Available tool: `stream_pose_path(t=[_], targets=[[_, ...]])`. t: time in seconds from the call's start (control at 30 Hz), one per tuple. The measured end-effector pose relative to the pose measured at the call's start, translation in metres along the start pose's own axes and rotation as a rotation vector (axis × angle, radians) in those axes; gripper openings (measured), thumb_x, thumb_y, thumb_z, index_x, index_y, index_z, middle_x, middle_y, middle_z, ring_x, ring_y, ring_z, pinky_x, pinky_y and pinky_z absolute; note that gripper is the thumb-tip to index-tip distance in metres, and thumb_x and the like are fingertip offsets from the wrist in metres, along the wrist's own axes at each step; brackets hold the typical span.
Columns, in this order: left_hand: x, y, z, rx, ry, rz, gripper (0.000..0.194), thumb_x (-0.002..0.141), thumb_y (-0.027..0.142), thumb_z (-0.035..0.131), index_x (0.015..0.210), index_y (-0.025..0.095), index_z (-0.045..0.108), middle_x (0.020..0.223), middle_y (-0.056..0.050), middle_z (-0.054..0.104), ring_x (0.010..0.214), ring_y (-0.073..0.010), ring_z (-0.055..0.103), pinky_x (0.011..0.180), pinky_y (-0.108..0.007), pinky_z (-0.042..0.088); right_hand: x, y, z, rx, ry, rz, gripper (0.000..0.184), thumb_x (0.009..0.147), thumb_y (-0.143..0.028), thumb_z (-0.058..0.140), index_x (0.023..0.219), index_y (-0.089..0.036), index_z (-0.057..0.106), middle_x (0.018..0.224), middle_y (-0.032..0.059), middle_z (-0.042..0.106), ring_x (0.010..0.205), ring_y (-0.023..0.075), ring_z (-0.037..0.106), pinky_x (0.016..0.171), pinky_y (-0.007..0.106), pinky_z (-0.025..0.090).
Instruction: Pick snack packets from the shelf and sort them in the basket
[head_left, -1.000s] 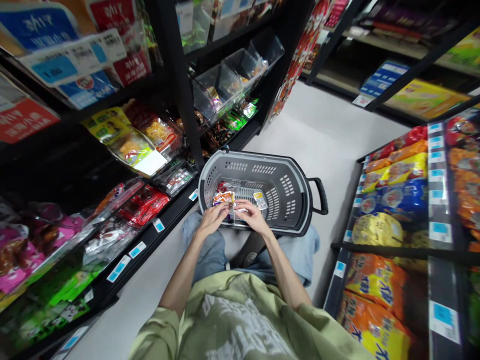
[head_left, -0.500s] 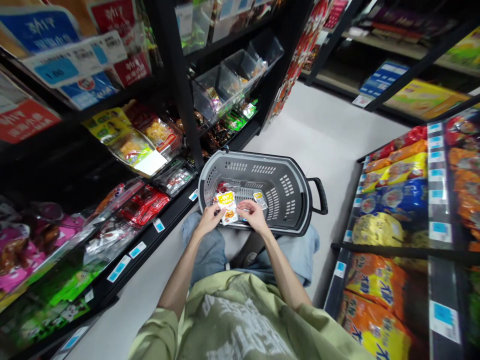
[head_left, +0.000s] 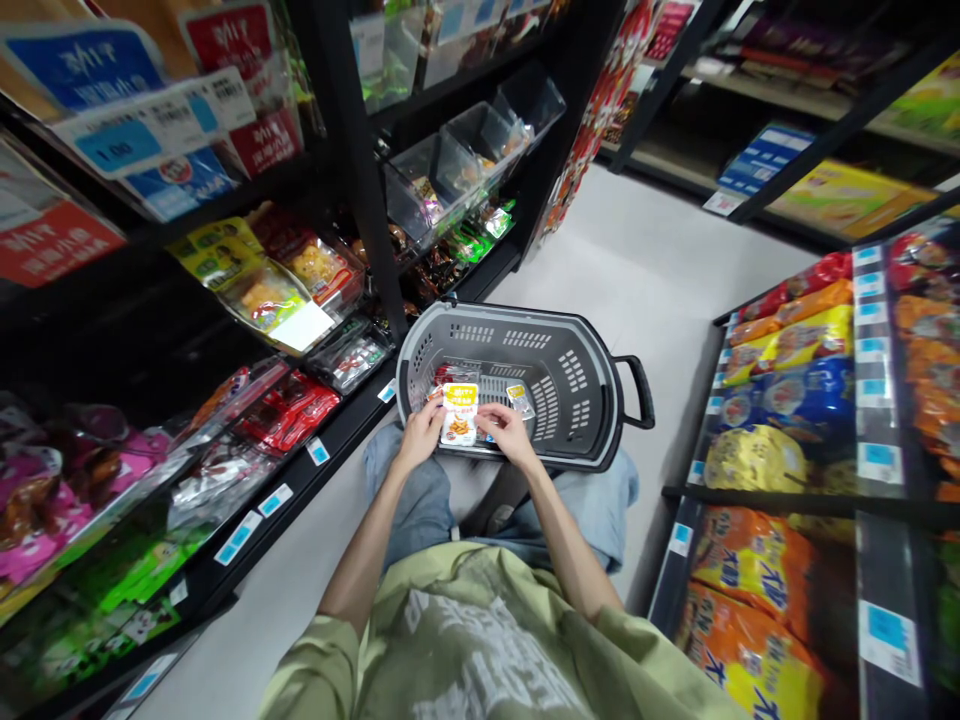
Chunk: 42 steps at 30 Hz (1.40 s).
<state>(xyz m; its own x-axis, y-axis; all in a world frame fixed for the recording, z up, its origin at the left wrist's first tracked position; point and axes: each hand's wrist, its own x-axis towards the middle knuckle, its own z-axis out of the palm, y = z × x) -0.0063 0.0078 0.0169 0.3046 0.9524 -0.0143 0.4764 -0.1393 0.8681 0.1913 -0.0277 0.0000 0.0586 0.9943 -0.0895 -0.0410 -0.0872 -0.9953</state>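
My left hand (head_left: 421, 434) pinches the left edge of a white-and-yellow packet (head_left: 460, 420), upright in view over the near side of the grey basket (head_left: 496, 352). My right hand (head_left: 508, 434) has its fingers curled at the opposite edge; whether they grip it, I can't tell. A light hold on the margins suits this best, I judge: the printed front shows whole, and the pouch (thin, by the look of it) shouldn't crumple. Inside the basket lie a red packet (head_left: 448, 374) and a small clear-and-yellow packet (head_left: 519, 402). On the shelf, a clear bin (head_left: 403, 190) holds a purplish packet (head_left: 427, 196).
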Motion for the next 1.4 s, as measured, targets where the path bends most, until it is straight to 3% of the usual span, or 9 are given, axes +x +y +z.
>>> stream_pose_path(t=[0.5,1.4], targets=[[-0.0005,0.0038,-0.0021,-0.005,-0.017,-0.009,0.037,0.095,0.034,0.036,0.122,0.018,0.056,0.094,-0.006,0.071,0.091,-0.0207,0.065,0.081,-0.029,0.047,-0.0008,-0.0005,-0.0001,0.015,-0.017,-0.016,0.025,0.072,-0.041,0.071,0.085,-0.02,0.066,0.065,-0.0006,0.062,0.056,0.0146,0.057,0.052,0.027,0.049],[-0.0009,0.0046,-0.0011,0.068,-0.014,-0.001,0.036,0.095,0.034,0.036,0.122,0.02,0.055,0.09,-0.005,0.072,0.084,-0.0196,0.066,0.078,-0.028,0.047,0.0021,0.008,-0.0013,-0.005,-0.028,0.02,0.027,0.074,-0.044,0.069,0.087,-0.021,0.064,0.063,-0.0018,0.06,0.055,0.015,0.058,0.053,0.028,0.051]])
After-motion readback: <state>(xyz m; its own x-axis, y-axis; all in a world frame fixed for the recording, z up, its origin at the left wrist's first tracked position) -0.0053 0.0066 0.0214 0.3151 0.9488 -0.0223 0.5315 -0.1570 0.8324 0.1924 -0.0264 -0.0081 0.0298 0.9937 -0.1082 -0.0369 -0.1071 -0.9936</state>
